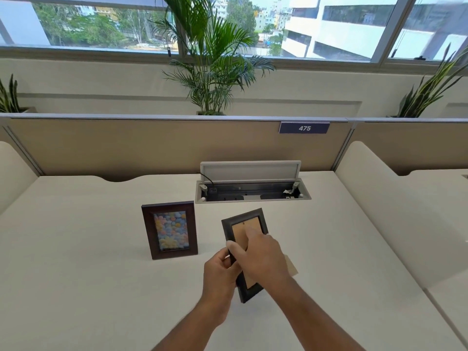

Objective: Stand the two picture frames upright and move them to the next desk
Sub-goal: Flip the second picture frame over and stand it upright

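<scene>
One dark brown picture frame stands upright on the white desk, its colourful picture facing me. A second dark frame is held above the desk with its tan back towards me. My left hand grips that frame's left edge. My right hand lies over the back, fingers on the backing and thumb at the left edge. A tan flap, probably the stand, sticks out to the right behind my right hand.
An open cable tray with its lid raised sits in the desk behind the frames. A beige partition labelled 475 closes the back. A low white divider separates the desk on the right.
</scene>
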The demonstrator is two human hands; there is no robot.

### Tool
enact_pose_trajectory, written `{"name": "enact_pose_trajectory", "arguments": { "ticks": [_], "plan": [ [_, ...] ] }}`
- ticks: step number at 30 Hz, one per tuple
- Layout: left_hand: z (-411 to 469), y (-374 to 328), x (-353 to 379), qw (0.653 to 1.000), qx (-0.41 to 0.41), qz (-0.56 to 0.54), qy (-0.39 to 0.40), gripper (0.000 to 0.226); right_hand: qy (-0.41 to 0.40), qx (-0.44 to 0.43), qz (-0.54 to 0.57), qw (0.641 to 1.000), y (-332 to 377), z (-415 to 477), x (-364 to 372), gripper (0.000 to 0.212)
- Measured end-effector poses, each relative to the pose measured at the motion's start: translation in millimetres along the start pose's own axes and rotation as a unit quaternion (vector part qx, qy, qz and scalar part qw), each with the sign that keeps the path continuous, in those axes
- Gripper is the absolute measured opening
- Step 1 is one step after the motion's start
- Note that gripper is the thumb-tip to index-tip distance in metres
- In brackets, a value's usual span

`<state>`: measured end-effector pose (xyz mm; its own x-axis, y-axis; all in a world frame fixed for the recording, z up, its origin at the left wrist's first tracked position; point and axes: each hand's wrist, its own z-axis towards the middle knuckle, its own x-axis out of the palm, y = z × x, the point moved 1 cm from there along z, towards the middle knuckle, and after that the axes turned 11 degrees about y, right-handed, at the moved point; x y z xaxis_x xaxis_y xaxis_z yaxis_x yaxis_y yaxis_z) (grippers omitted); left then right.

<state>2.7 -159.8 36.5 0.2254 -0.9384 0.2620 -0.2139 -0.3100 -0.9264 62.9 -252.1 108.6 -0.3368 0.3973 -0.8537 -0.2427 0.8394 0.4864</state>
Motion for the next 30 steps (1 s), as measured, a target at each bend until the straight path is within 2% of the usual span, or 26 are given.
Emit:
{"name": "enact_pose_trajectory", "arguments": {
  "ticks": [4, 7, 13, 16, 19, 21, 23, 25, 28, 30],
  "plan": [
    [-6, -2, 16, 1.0, 0.015, 0.002, 0.009, 0.039, -0.05, -0.027, 0.008, 0.998, 10, -5, 4, 0.04],
    [-9, -4, 25, 0.998, 0.063, 0.011, 0.006, 0.042, -0.102, -0.038, 0.036, 0.993, 11, -9, 0, 0.028],
    [-3, -14, 26, 0.985, 0.152, 0.001, 0.075, 0.051, -0.139, -0.043, 0.15, 0.978, 3, -9, -10, 0.023],
    [6, -15, 15, 0.992, 0.11, -0.021, 0.055, 0.059, -0.156, -0.047, 0.189, 0.968, -5, -4, -13, 0.019],
    [15, -19, -4, 0.995, 0.082, 0.053, -0.026, 0.055, -0.145, -0.063, 0.248, 0.956, -16, 2, -16, 0.018],
    [21, -22, -15, 0.992, 0.059, 0.097, -0.047, 0.051, -0.111, -0.059, 0.321, 0.939, -24, 6, -18, 0.017],
    [26, -25, -25, 0.993, 0.045, 0.107, -0.03, 0.041, -0.067, -0.044, 0.431, 0.899, -31, 8, -21, 0.016],
    [28, -28, -33, 0.994, 0.035, 0.108, 0.004, 0.03, -0.033, -0.045, 0.496, 0.866, -37, 9, -25, 0.017],
    [28, -30, -43, 0.993, 0.004, 0.113, 0.039, 0.026, -0.011, -0.055, 0.526, 0.849, -44, 12, -31, 0.019],
    [30, -27, -46, 0.993, -0.012, 0.108, 0.05, 0.024, -0.015, -0.055, 0.523, 0.851, -48, 14, -33, 0.019]
  ]
}}
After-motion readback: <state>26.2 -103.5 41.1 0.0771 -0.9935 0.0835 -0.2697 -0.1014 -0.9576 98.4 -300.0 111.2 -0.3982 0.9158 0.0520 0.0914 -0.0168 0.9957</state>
